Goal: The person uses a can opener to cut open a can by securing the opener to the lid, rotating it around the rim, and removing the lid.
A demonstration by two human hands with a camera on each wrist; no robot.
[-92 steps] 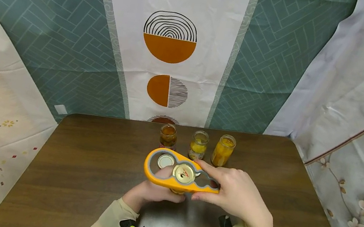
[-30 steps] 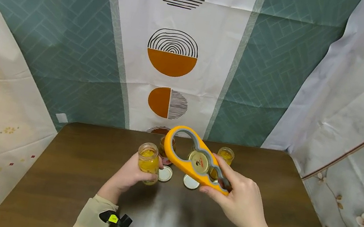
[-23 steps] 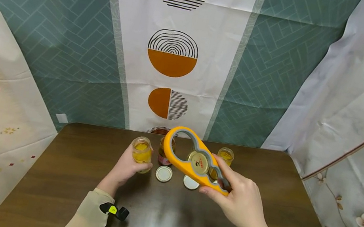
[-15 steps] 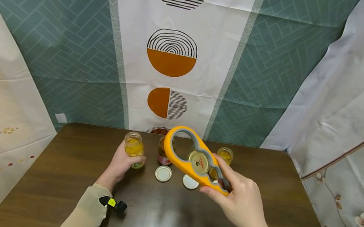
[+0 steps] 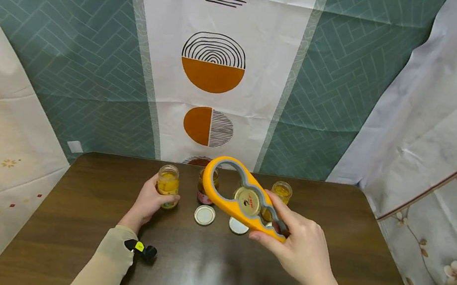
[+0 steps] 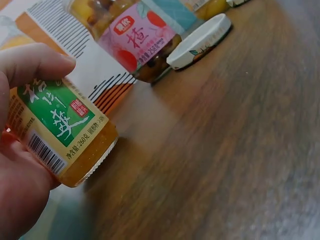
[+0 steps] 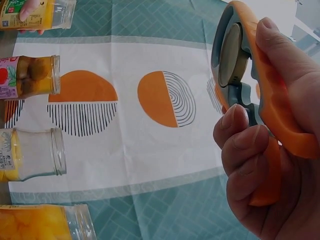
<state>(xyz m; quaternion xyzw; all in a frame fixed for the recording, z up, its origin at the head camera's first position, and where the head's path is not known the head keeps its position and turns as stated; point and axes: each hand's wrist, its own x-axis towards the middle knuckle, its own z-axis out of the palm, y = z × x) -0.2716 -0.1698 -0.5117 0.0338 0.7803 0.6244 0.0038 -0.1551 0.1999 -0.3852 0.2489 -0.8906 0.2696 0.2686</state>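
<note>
My left hand (image 5: pixel 148 202) grips an uncapped glass jar (image 5: pixel 168 183) of yellow fruit at the left end of the row of jars. In the left wrist view, thumb and palm wrap the jar's green-and-yellow label (image 6: pixel 60 112), and its base is close over the tabletop. My right hand (image 5: pixel 306 249) holds an orange-and-grey jar opener (image 5: pixel 227 207) by its narrower end, raised in front of the other jars. A gold lid (image 5: pixel 248 201) sits caught between the opener's toothed inner edges. The right wrist view shows that lid edge-on, fingers curled round the orange handle.
Uncapped too are a pink-labelled jar (image 6: pixel 140 37), a jar with a half-empty look (image 7: pixel 37 155) behind the opener, and a jar of orange fruit (image 5: pixel 282 191). Two white lids (image 5: pixel 204 215) lie underside up before them. The brown table (image 5: pixel 205 280) meets a hanging cloth (image 5: pixel 160 116) behind.
The gold lid has come off the jar and stays in the opener. My left hand has carried the jar left and down toward the table; my right hand has barely moved this past second.
</note>
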